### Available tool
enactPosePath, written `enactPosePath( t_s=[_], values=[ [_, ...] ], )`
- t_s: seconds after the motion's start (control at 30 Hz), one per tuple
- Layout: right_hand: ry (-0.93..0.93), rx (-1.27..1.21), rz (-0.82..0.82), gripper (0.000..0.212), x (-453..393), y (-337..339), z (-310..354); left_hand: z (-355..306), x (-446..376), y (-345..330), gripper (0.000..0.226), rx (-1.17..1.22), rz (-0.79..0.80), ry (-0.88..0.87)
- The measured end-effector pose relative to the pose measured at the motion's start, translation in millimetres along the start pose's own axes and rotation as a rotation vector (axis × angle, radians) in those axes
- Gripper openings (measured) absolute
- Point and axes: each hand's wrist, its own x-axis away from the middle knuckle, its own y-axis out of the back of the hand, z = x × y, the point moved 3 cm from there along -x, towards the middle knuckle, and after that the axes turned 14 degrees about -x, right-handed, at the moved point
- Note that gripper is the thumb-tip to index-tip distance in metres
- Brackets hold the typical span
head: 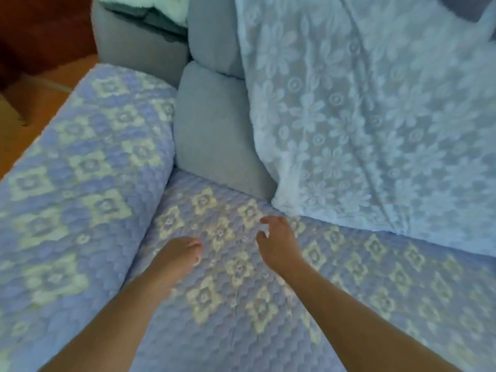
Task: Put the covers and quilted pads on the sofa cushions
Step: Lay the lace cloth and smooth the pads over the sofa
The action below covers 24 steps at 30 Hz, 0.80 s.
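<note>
Quilted blue fabric with cream flower diamonds is seen across the lower part of the view: the seat pad is spread flat over the seat cushion. All places below are given from this seat pad. To its left, a second quilted pad of the same pattern, the arm pad, is draped over the rounded sofa arm and meets the seat pad along a crease. Behind the seat pad, at its far left corner, a bare grey cushion is stood upright, and a grey sofa back is seen above it. Behind and to the right, a pale lace cover with a flower pattern is hung over the back cushion, its lower edge lying on the seat pad.

Both bare forearms are reached over the seat pad towards its far left corner. The left hand is laid on the pad with fingers straight and together, nothing being gripped. The right hand is held just over or on the pad near the lace cover's corner, its fingers loosely curled; whether any fabric is pinched cannot be told, as the frame is blurred.
</note>
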Motion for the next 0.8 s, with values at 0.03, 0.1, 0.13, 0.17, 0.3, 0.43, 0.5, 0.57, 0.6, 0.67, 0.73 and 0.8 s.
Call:
enactPosePath(
  t_s=[0.03, 0.1, 0.13, 0.17, 0.3, 0.43, 0.5, 0.57, 0.6, 0.67, 0.73, 0.8],
  values=[
    [0.003, -0.033, -0.058, 0.034, -12.9, 16.9, -3.4, -31.0, -9.5, 1.0, 0.022, 0.07, 0.021, -0.033],
    [-0.02, -0.132, -0.126, 0.034, -38.7, 46.7, -15.3, -106.2, -39.0, -10.2, 0.044, 0.168, -0.016, -0.12],
    [-0.027, -0.175, -0.138, 0.035, -56.0, 56.5, -20.3, -142.2, -57.9, -15.8, 0.056, 0.183, -0.049, -0.172],
    [-0.037, -0.2, -0.147, 0.036, -66.2, 63.7, -26.3, -174.6, -69.2, -19.1, 0.062, 0.203, -0.109, -0.233],
    [-0.059, -0.303, -0.166, 0.041, -85.1, 78.0, -58.6, -281.8, -96.2, -9.0, 0.055, 0.518, -0.323, -0.488],
    [-0.101, -0.388, -0.157, 0.04, -78.2, 86.2, -78.5, -299.8, -83.0, -11.0, 0.042, 0.785, 0.045, -0.499],
    [-0.112, -0.442, -0.172, 0.038, -71.9, 89.7, -73.4, -284.8, -47.5, -9.2, 0.044, 0.627, 0.296, -0.482],
    [-0.102, -0.506, -0.235, 0.035, -67.3, 91.8, -64.2, -261.3, -31.9, 10.1, 0.042, 0.407, 0.308, -0.478],
    [-0.097, -0.522, -0.274, 0.034, -65.3, 92.6, -58.2, -249.2, -30.7, 22.9, 0.045, 0.309, 0.239, -0.483],
    [-0.123, -0.499, -0.353, 0.027, -61.6, 90.0, -45.4, -229.3, -36.9, 51.2, 0.055, 0.269, 0.097, -0.498],
    [-0.174, -0.439, -0.422, 0.02, -60.7, 84.3, -31.2, -210.7, -54.5, 69.5, 0.04, 0.554, 0.11, -0.495],
    [-0.208, -0.393, -0.451, 0.018, -61.9, 72.0, -14.1, -182.1, -73.1, 77.2, 0.034, 0.509, 0.013, -0.46]
  ],
)
